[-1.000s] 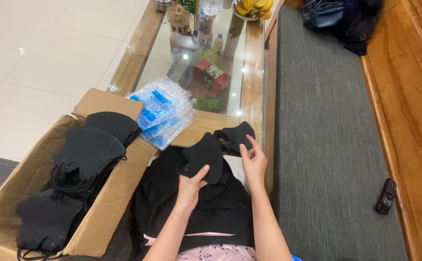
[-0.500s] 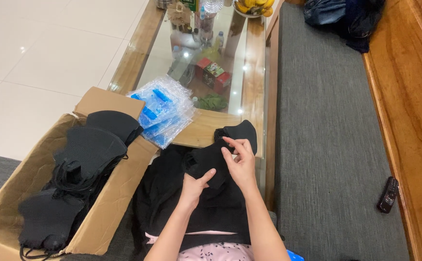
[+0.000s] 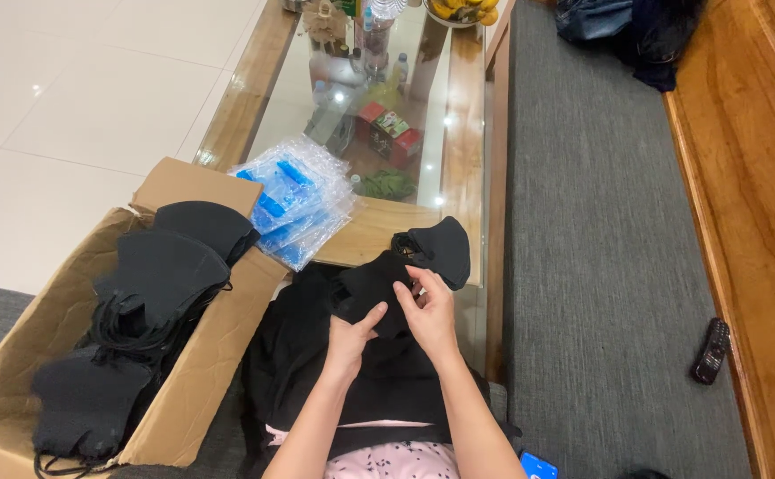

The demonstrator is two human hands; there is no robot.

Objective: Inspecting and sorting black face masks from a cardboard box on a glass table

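Both hands meet over the lap at the lower middle of the view, each pinching the same black face mask [image 3: 371, 288]. The left hand [image 3: 350, 335] grips its lower edge with thumb raised and fingers curled underneath; the right hand [image 3: 430, 312] closes thumb and fingertips on its upper right part, the fingers bent, not flat. The mask lies on a heap of black fabric [image 3: 316, 372] spread across the person's knees. At about one o'clock from the hands, just beside them, another black mask [image 3: 440, 248] rests on the near corner of the glass-topped wooden table [image 3: 467, 133]. At eleven o'clock a pile of clear plastic bags with blue contents [image 3: 294, 204] sits on the table's edge. At nine o'clock stands an open cardboard box [image 3: 219, 355] filled with more black masks [image 3: 161, 275]. At three o'clock, well apart, a dark remote control [image 3: 712, 350] lies on a wooden bench [image 3: 751, 177], with grey carpet [image 3: 591, 266] between.
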